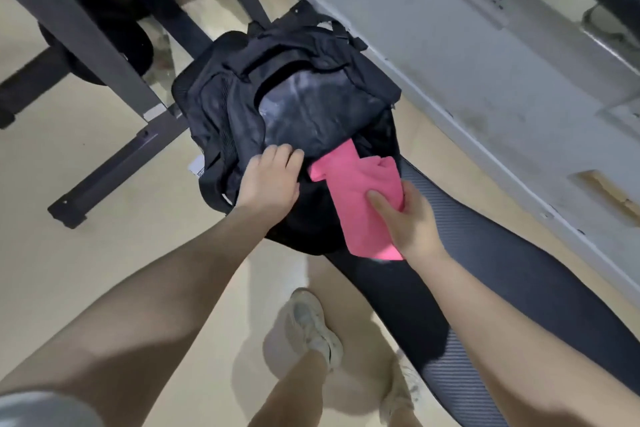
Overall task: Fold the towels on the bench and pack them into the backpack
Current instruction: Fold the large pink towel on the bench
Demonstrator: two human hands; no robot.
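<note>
A black backpack lies on the far end of the black padded bench, its main opening facing me. A folded pink towel sticks halfway into that opening, its far end hidden inside. My left hand grips the near left edge of the backpack's opening, fingers curled over the fabric. My right hand holds the near end of the pink towel, thumb on top and fingers underneath.
A grey metal frame of gym equipment stands to the left, with a dark weight plate behind it. A scuffed grey wall base runs along the right. My legs and pale trainers stand on the beige floor beside the bench.
</note>
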